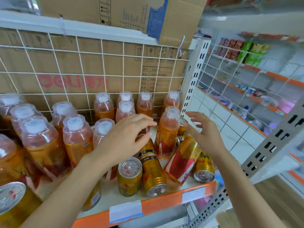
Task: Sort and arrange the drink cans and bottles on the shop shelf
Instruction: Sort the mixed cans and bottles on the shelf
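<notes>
Across the left half of the frame we see upright bottles [41,145] packed in rows on the shelf [161,203]. At centre, the left hand [126,137] hovers palm down over them with fingers loosely spread and gripping nothing, its tips just short of a lone standing bottle [167,134]. Below it we find an upright can [130,176] beside a fallen can [153,176]. Right of centre a toppled bottle [181,162] leans on a tipped can [204,168], and the right hand [202,130] is held wide and empty above them, just right of the lone standing bottle.
</notes>
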